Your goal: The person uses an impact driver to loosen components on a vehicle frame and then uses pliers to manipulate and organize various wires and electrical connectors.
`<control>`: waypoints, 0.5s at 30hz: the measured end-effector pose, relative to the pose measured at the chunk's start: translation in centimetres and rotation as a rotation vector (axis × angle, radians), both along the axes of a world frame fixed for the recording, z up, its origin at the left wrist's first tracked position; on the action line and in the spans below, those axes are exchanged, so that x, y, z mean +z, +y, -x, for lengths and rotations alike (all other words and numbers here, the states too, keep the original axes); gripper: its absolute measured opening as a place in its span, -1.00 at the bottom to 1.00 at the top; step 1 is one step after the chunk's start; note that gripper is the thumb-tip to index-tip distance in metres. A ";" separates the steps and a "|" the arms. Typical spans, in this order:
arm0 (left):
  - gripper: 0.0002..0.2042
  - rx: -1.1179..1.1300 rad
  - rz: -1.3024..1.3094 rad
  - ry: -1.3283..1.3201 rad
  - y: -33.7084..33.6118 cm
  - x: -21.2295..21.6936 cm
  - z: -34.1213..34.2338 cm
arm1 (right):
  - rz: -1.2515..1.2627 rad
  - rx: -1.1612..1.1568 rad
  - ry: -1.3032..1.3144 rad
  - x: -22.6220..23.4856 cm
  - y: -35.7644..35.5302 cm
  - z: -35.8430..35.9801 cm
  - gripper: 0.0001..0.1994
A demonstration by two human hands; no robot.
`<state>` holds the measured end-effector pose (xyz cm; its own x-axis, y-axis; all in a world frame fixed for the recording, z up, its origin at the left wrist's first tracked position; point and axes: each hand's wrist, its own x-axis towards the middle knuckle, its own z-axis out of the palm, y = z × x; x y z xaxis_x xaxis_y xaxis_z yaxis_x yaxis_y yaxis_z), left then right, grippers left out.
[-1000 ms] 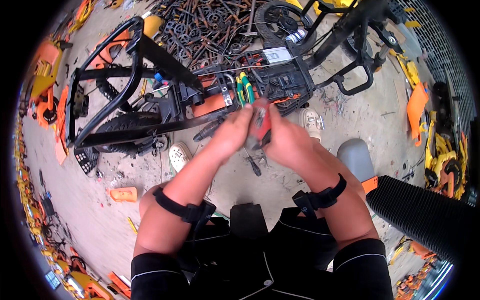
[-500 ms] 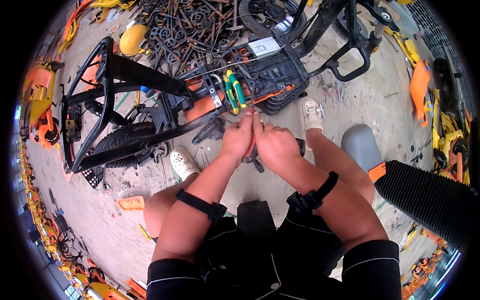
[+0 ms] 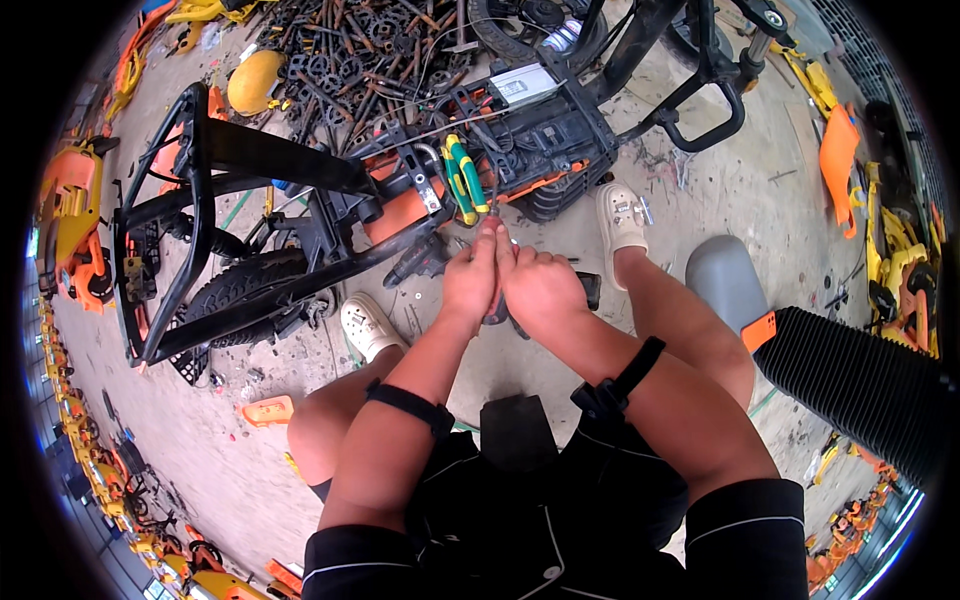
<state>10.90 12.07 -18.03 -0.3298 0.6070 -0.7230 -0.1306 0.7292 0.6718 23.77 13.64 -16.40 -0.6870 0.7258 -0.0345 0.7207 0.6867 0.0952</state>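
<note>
Both my hands are wrapped round a red-and-dark-handled screwdriver (image 3: 494, 312), side by side with thumbs along the handle. My left hand (image 3: 470, 283) is closed on its left side, and my right hand (image 3: 543, 287) on its right. Much of the handle is hidden by the fingers. Its thin shaft points away from me, to the near edge of a black scooter-like vehicle frame (image 3: 285, 285); the tip's exact contact is unclear. Just left of the shaft, green-and-yellow-handled pliers (image 3: 463, 180) rest on the frame. A dark cordless drill (image 3: 418, 260) lies on the floor behind my left hand.
A heap of rusty metal parts (image 3: 350, 70) lies beyond the frame, beside a yellow rounded shell (image 3: 254, 82). On the right are a grey saddle-like piece (image 3: 722, 285) and a black ribbed tube (image 3: 850, 385). An orange plastic piece (image 3: 268, 411) lies left of my leg.
The view has shifted slightly. My hands remain closed round the screwdriver, with less of its handle showing below them. The pliers and the drill stay in place.
</note>
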 end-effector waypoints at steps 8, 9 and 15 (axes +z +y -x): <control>-0.25 -0.014 -0.008 0.041 0.0 -2.4 0.6 | 0.012 -0.018 -0.047 -0.6 -0.4 0.5 -0.44; -0.26 -0.014 -0.006 0.049 0.0 -2.4 0.6 | 0.018 -0.025 -0.039 -0.6 -0.3 0.5 -0.43; -0.32 -0.039 -0.004 0.083 -0.2 -1.2 0.7 | 0.036 -0.017 -0.044 -0.2 -0.4 0.9 -0.42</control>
<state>10.18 11.84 -19.25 -0.3647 0.6231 -0.6919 -0.0460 0.7301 0.6818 22.86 13.21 -16.65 -0.6716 0.7354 -0.0903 0.7282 0.6776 0.1025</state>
